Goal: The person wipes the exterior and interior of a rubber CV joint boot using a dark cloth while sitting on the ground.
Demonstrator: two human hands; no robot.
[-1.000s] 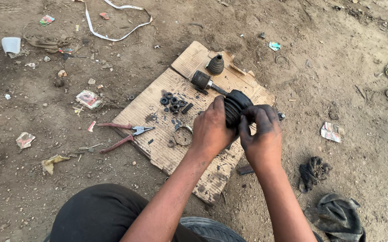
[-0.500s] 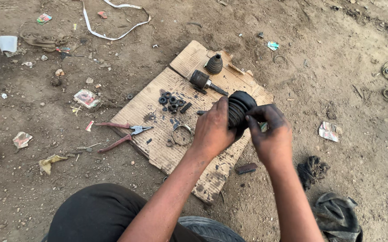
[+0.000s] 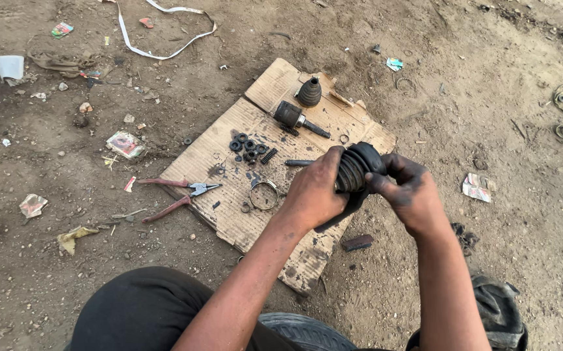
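Both hands hold a black ribbed rubber boot (image 3: 358, 166) above the right edge of a cardboard sheet (image 3: 226, 149). My left hand (image 3: 315, 194) wraps around its narrow end. My right hand (image 3: 410, 192), smeared with black grease, grips its wide end with thumb and fingers on the rim. On the cardboard lie a metal joint with a short shaft (image 3: 298, 119), a small black cone-shaped boot (image 3: 309, 92), several small black rings and a spring (image 3: 250, 147), a thin rod (image 3: 298, 162) and a metal clamp ring (image 3: 264, 194).
Red-handled pliers (image 3: 176, 197) lie at the cardboard's left edge. Dirt ground all around holds scraps of paper, a white cup (image 3: 10, 67), a white strap (image 3: 159, 39) and a dark rag (image 3: 501, 314). A tyre (image 3: 307, 331) sits between my knees.
Both hands have turned the ribbed boot a little. My right hand now has its thumb and fingers on the wide rim.
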